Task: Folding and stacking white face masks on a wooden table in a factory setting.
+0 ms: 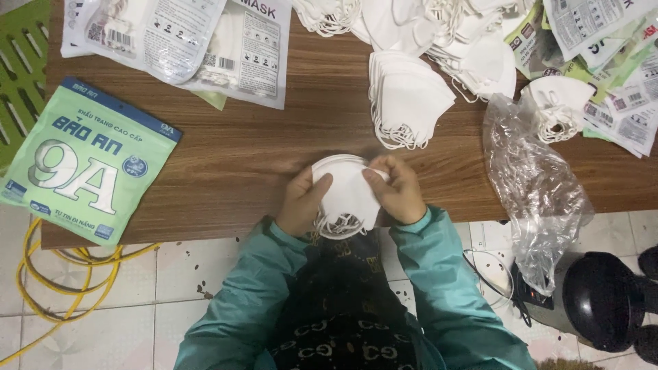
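both hands grasp the masks between them above the table edge, left hand and right hand equally near, long axis running toward the body.

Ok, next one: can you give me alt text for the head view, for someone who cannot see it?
Two bare hands, left hand and right hand, hold a stack of white face masks at the near edge of a wooden table. More white masks, a green packet and a crumpled clear plastic bag lie around them.
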